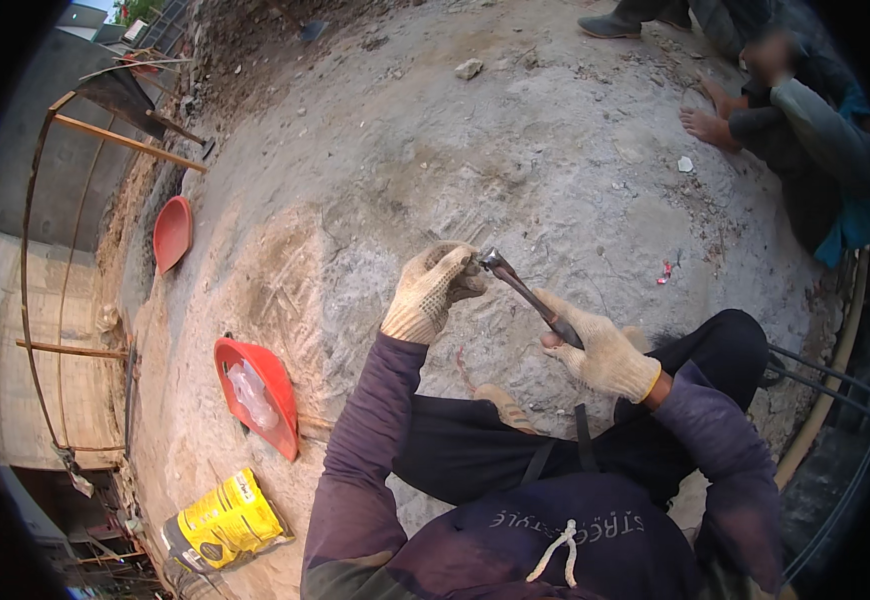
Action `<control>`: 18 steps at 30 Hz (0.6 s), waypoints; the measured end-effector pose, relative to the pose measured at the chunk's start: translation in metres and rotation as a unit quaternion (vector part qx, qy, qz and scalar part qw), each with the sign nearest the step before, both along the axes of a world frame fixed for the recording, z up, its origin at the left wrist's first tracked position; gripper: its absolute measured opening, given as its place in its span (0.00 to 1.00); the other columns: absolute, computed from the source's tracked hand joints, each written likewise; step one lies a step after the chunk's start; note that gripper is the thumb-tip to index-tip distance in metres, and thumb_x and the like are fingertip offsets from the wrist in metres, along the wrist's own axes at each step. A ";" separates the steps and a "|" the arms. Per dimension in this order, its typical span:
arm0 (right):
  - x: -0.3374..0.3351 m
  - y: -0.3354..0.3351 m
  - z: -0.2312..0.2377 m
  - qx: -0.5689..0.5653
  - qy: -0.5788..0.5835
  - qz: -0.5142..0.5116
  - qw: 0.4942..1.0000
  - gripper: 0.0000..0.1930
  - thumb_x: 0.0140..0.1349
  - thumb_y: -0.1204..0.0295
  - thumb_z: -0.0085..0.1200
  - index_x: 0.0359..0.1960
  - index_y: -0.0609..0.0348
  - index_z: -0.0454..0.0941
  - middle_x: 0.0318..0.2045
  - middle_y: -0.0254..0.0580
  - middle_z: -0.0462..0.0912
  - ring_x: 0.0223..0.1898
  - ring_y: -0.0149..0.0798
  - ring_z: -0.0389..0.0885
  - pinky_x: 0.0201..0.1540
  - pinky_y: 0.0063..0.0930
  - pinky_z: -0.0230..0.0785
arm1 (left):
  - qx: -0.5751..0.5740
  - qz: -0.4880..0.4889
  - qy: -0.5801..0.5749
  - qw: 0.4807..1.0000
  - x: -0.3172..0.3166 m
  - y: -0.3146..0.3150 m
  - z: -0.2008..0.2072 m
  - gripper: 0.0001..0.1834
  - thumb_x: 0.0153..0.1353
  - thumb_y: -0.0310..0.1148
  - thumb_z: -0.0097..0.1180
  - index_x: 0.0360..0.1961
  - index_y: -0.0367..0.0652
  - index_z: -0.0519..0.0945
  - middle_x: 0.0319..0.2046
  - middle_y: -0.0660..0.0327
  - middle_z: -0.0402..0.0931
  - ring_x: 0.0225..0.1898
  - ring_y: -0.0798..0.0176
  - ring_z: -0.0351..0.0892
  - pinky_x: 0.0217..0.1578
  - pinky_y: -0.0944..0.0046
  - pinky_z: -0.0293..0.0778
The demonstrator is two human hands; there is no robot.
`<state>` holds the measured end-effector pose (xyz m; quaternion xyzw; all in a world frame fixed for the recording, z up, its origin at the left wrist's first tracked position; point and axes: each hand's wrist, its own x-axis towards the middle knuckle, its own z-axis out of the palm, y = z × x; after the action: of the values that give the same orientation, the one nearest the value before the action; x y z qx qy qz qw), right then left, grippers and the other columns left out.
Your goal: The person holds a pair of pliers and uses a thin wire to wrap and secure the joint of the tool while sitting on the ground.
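Dark metal hand tool with a long narrow shank and a brighter, blunt head (529, 294): located mid-scene, in front of the seated person, lifted over rough grey ground (375, 150). Its head points far and left, its handle near and right.

Right hand in a cream knitted glove (603, 352): closed around the handle, thumb lying along it. Left hand in a cream dotted glove (440, 288): fingers curled just beside the head; cannot tell whether they touch it or pinch something small.

Handling, judged by look: stiff, not fragile, probably moderate in weight with the load toward the head. Smooth handle may slip a little under knit fabric; best hold is a full wrap on the thick handle end, free fingers clear of the head.

Surroundings: to the near left, a red plastic scoop-shaped basin (283, 385) with a crumpled clear plastic bag (252, 393) inside; nearer, a yellow-and-black printed bag (225, 522). Farther left, a second red basin (176, 232). Far right, another person, barefoot (805, 150), sits well apart.
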<state>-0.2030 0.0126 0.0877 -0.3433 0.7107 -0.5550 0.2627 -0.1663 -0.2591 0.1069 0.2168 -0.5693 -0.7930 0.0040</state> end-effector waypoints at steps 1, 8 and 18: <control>-0.001 0.000 0.002 0.012 0.002 -0.003 1.000 0.32 0.68 0.72 0.58 0.72 0.60 0.62 0.42 0.54 0.82 0.43 0.42 0.84 0.51 0.35 0.75 | -0.026 0.009 0.007 1.000 -0.001 -0.001 0.003 0.19 0.69 0.37 0.60 0.51 0.30 0.78 0.34 0.55 0.81 0.34 0.61 0.86 0.38 0.61 0.85; -0.001 0.001 0.003 0.057 -0.013 -0.011 0.998 0.32 0.68 0.70 0.58 0.72 0.60 0.62 0.45 0.56 0.83 0.46 0.46 0.84 0.53 0.37 0.74 | -0.143 0.014 0.024 0.989 0.000 -0.001 0.013 0.17 0.70 0.36 0.59 0.48 0.29 0.79 0.38 0.52 0.83 0.36 0.59 0.87 0.41 0.61 0.85; -0.001 0.000 0.002 0.057 -0.014 -0.001 0.998 0.32 0.68 0.69 0.58 0.73 0.57 0.62 0.39 0.51 0.83 0.42 0.42 0.83 0.51 0.36 0.75 | -0.154 -0.010 0.028 0.988 0.000 0.003 0.013 0.14 0.70 0.32 0.58 0.47 0.29 0.78 0.38 0.50 0.83 0.37 0.59 0.88 0.40 0.61 0.86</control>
<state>-0.2037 0.0122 0.0898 -0.3191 0.7379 -0.5187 0.2910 -0.1664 -0.2562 0.1196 0.1854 -0.6866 -0.7015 0.0457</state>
